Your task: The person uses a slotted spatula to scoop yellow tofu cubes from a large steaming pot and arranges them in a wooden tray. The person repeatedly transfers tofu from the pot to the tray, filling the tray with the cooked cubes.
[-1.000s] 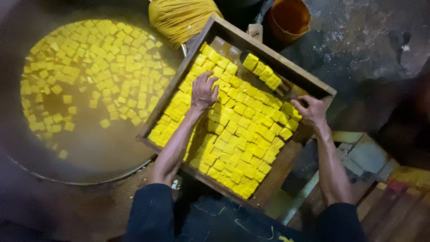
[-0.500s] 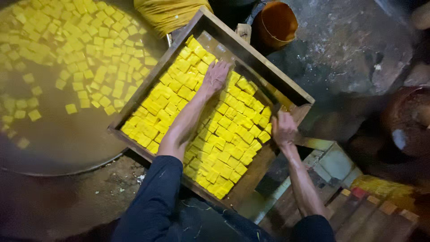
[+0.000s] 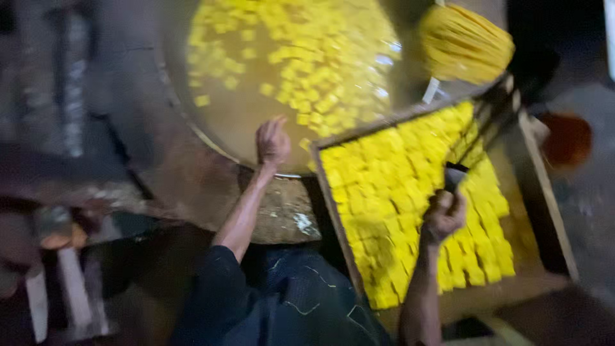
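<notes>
We see our left hand (image 3: 273, 142) held over the near rim of the big round metal pan of brownish liquid (image 3: 211, 138), fingers loosely spread and holding nothing, close to the yellow cubes floating in the liquid (image 3: 307, 57). Our right hand (image 3: 443, 216) is curled shut around a dark flat tool (image 3: 453, 178), over the middle of the shallow wooden tray (image 3: 544, 192) just right of the pan. The tray is packed with rows of yellow square blocks (image 3: 391, 192), which fill its left and middle, with bare wood at its right side. A bundle of yellow strands (image 3: 464, 41) rests at the far edge, and a blurred orange bucket (image 3: 567, 141) stands right of the tray.
</notes>
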`<move>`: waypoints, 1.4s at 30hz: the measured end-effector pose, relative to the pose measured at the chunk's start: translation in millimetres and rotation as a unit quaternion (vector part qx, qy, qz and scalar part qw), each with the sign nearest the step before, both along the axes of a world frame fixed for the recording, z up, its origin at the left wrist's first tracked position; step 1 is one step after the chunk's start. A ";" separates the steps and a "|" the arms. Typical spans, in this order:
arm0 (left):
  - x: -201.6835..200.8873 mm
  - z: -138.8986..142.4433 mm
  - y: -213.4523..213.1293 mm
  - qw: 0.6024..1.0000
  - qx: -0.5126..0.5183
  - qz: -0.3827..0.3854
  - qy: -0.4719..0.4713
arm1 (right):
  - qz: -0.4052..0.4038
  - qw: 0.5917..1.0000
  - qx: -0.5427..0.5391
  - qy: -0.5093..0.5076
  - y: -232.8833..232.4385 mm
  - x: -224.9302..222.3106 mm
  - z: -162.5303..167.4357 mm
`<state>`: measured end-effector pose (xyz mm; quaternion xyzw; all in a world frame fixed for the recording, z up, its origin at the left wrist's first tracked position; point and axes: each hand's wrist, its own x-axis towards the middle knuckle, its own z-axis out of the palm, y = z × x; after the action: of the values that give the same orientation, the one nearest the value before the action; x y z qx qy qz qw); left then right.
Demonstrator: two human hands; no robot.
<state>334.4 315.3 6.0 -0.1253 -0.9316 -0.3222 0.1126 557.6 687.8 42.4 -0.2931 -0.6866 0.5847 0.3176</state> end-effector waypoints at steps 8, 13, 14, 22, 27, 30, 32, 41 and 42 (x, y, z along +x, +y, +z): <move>19.0 -56.0 -146.4 0.965 -0.200 0.017 -0.167 | 0.289 0.909 -0.252 -0.163 -285.0 -223.8 -50.8; 25.6 -58.2 -153.0 0.973 -0.113 0.031 -0.196 | 0.240 0.897 -0.151 -0.340 -322.3 -273.1 -88.3; 26.6 -57.4 -154.6 0.968 -0.120 0.025 -0.221 | 0.220 0.892 -0.137 -0.371 -319.8 -283.9 -96.3; 17.4 -71.7 -169.5 0.969 -0.096 -0.008 -0.227 | 0.225 0.803 0.161 -0.528 -290.7 -410.6 -146.4; 19.4 -71.3 -168.6 0.970 -0.066 0.009 -0.232 | 0.256 0.887 0.119 -0.365 -306.4 -488.0 -163.9; 16.8 -71.8 -168.2 0.972 -0.055 0.014 -0.228 | 0.267 0.904 0.109 -0.314 -321.5 -502.2 -170.8; 14.3 -72.4 -168.0 0.975 -0.032 0.029 -0.218 | 0.273 0.915 0.088 -0.284 -327.2 -492.5 -173.4; 11.6 -70.2 -167.2 0.970 -0.040 0.011 -0.241 | 0.296 0.896 -0.022 -0.330 -325.0 -357.8 -160.8; 11.3 -69.6 -166.6 0.971 -0.046 0.008 -0.236 | 0.308 0.870 0.016 -0.386 -324.9 -357.5 -157.1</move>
<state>345.7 148.7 -63.6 -0.0438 -0.9466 -0.2986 -0.1136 200.1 362.9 -114.7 -0.2640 -0.8194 0.4817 -0.1638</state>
